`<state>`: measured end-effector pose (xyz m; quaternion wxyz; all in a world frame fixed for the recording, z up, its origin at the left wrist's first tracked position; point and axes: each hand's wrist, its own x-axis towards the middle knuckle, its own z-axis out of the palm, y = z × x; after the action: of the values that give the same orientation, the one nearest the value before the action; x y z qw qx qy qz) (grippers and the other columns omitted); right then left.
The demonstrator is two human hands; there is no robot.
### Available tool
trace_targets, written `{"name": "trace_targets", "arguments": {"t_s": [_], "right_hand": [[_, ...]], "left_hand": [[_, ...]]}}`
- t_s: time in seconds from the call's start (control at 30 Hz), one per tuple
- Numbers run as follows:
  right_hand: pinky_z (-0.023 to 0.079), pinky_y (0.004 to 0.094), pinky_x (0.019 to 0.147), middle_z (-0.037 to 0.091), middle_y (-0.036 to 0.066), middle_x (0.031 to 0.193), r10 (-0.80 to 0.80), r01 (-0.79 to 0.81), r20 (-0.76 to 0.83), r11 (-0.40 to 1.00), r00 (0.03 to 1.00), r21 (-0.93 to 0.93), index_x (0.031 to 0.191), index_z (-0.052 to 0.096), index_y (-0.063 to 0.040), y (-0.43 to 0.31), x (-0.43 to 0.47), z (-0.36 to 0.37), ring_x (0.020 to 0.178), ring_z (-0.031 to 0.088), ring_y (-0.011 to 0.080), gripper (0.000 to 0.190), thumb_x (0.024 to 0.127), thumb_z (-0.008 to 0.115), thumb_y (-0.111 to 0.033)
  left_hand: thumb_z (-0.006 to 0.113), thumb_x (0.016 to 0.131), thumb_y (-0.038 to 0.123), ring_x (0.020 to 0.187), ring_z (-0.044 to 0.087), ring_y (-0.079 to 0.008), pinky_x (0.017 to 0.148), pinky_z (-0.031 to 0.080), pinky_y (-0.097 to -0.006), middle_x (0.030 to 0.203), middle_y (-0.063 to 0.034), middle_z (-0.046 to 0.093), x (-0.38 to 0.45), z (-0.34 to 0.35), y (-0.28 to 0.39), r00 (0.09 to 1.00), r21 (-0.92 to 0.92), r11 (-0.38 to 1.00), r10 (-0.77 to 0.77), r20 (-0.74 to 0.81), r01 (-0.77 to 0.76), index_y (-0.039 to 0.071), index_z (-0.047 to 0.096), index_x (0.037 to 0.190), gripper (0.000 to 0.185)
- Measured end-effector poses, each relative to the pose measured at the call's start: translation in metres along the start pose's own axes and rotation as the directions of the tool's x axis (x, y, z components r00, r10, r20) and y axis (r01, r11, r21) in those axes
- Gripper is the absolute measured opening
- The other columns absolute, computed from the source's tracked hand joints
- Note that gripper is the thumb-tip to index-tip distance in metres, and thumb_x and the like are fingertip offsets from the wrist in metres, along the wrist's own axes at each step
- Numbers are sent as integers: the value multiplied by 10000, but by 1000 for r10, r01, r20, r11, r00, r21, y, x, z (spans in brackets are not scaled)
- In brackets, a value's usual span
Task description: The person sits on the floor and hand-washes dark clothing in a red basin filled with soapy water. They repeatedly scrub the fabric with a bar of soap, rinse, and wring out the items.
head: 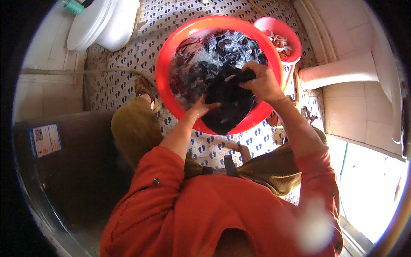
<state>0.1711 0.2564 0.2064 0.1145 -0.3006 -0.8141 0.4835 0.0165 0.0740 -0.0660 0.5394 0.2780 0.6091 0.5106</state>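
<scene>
A large red plastic basin [163, 80] stands on the floor before me, holding soapy water and wet clothes. A dark wet garment [228, 106] is bunched at its near right side and hangs over the near rim. My right hand [265, 84] pinches a fold of that garment between thumb and fingers. Lower down, my left hand [203, 108] grips its left edge, thumb lying over the cloth. Behind it in the basin are a checked cloth [229, 41] and a brownish cloth [190, 47]. Darker fabric lies partly under the water, its shape unclear.
Beyond the basin on the right, a smaller pink basin [294, 40] holds crumpled cloth [281, 45]. A white toilet [117, 27] stands far left, a white pedestal [340, 70] right. A hose [109, 71] crosses the footprint-patterned floor [151, 19]. A dark panel [80, 167] bearing a label is at left.
</scene>
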Motion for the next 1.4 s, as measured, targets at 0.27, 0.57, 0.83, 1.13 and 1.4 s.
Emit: {"name": "trace_targets", "arguments": {"t_s": [0.27,0.57,0.83,1.13,1.4], "right_hand": [[522,282,795,704,39,895,-249,239,-218,968,944,-73,1021,693,-38,-136,-24,-88,843,658,137,378,661,799,8],[494,279,835,659,21,952,-33,37,377,999,926,-2,1047,666,-12,-58,-51,-123,886,624,137,460,605,789,17],[454,404,1015,569,150,1224,243,-233,69,964,968,-131,1139,635,-64,245,-46,6,1183,546,322,557,629,837,-158],[406,618,956,538,166,1314,150,-300,-303,783,941,-545,1085,621,-130,250,-25,157,1271,473,385,407,693,716,-179],[511,527,784,631,207,1007,250,-263,-85,934,965,-242,1184,628,-99,370,35,177,886,617,440,428,774,648,-222]], "left_hand": [[810,756,108,1020,631,-183,937,491,-329,1109,-72,694,-9,6,157,955,-247,922,282,-95,-297,42,622,1222,507],[738,742,254,1194,580,-403,972,475,-469,1292,-202,600,-2,-7,184,874,654,746,395,-283,-126,171,573,1334,620],[778,661,206,1362,364,-447,1091,311,-598,1263,-150,523,9,39,108,913,953,301,379,-152,34,180,698,1038,386],[720,706,155,1263,429,-479,1009,420,-546,1230,-236,510,47,67,-7,996,892,447,80,34,-67,16,606,1149,479],[637,827,333,1183,562,-404,1011,427,-505,1247,-259,596,157,57,-123,963,834,552,-225,150,-1,47,592,1244,508]]}}
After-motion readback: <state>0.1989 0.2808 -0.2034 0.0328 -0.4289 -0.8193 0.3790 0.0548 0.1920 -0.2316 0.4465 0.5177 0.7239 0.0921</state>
